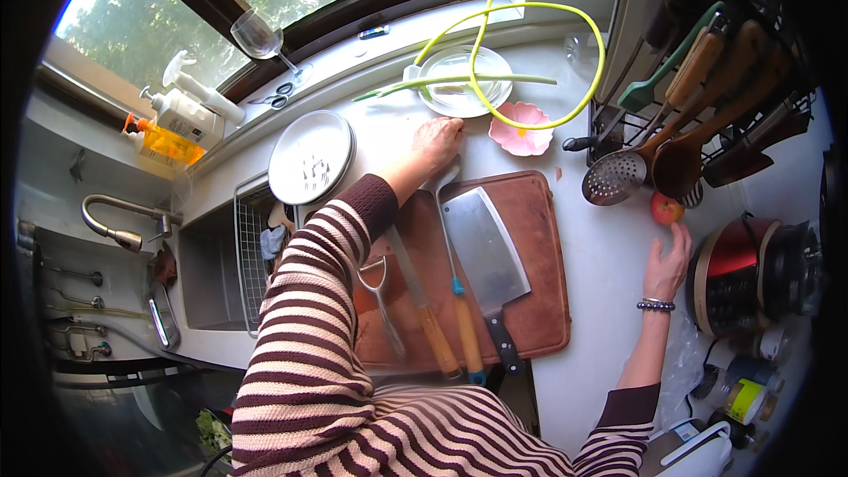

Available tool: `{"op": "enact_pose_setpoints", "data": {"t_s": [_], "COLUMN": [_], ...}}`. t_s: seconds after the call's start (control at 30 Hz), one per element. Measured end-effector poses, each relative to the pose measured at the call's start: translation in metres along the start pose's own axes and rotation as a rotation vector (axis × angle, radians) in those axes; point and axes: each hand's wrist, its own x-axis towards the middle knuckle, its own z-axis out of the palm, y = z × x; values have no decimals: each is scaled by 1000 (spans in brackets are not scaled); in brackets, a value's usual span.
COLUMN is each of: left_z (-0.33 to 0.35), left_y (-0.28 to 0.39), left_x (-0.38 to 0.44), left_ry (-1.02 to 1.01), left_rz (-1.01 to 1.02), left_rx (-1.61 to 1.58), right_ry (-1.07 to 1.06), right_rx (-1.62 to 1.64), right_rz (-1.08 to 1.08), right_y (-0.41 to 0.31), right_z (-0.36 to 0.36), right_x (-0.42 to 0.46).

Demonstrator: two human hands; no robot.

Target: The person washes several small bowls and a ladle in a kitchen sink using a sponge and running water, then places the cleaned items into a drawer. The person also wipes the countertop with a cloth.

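My left hand [438, 144] rests at the back of the counter, below a clear plate [434, 103] and left of a pink flower-shaped dish [515, 140]. Its fingers curl out of sight, so I cannot tell if they hold anything. My right hand [668, 260] reaches out at the right with fingers apart, the tips close to a red-yellow apple [666, 208]. On the brown cutting board [546, 245] lie a cleaver [487, 252], a long-handled metal spoon [448, 232], a wooden-handled knife [419, 291] and a metal Y-shaped peeler [382, 298].
A yellow-green cord [601, 59] loops over the plate and the dish. Stacked white plates [311, 159] stand beside the sink [209, 271]. A utensil rack [606, 122] with ladles and spatulas and a red-black appliance [732, 271] line the right. A wine glass [257, 34] leans at the window.
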Motion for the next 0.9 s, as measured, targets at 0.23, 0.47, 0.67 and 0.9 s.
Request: {"op": "enact_pose_setpoints", "data": {"t_s": [0.23, 0.47, 0.67, 0.9], "left_z": [18, 2, -20, -127], "left_y": [-13, 12, 8, -6], "left_x": [9, 18, 5, -55], "left_ry": [27, -104, -15, -104], "left_rz": [21, 52, -11, -475], "left_rx": [130, 256, 175, -1138], "right_ry": [-222, -473, -611, -531], "right_rx": [322, -182, -344, -290], "right_rz": [-226, -474, -537, -381], "right_y": [-81, -155, -158, -149], "right_z": [5, 96, 132, 116], "right_x": [-14, 21, 41, 31]}}
